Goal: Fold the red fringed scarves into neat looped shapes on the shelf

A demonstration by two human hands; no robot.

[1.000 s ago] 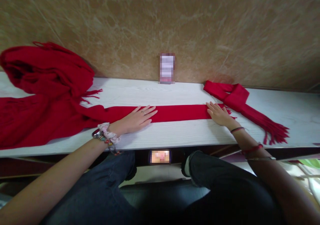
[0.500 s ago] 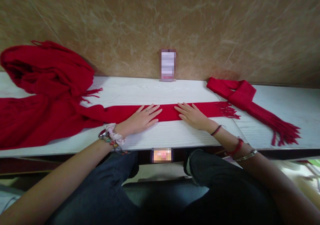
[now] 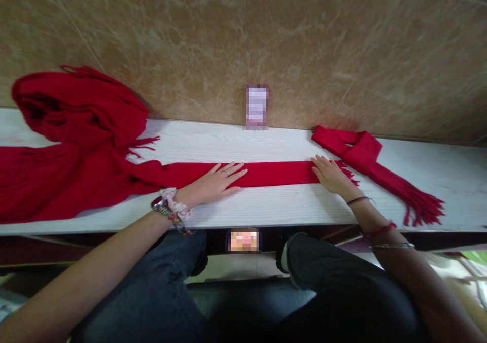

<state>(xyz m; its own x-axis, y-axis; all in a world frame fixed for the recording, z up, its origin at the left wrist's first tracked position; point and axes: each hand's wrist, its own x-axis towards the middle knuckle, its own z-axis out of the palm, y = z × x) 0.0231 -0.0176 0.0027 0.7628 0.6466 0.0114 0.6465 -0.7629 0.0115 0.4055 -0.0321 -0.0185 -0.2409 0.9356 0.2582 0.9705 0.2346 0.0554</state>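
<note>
A long red scarf [image 3: 277, 173] lies stretched flat along the white table [image 3: 266, 211]. My left hand [image 3: 215, 183] rests palm down on its middle, fingers spread, with a ring on one finger. My right hand [image 3: 331, 175] lies flat on the scarf's fringed right end, fingers apart. The scarf's left part runs into a heap of red fabric [image 3: 72, 145] at the table's left.
A folded and tied red scarf [image 3: 365, 155] with a fringe lies at the right, near the brown marbled wall [image 3: 243, 38]. A small blurred card [image 3: 256, 107] stands against the wall. Another blurred object [image 3: 243, 240] sits under the table edge above my knees.
My right hand slid left to the scarf's middle half a second ago, then back right to the fringed end. My left hand stayed in place.
</note>
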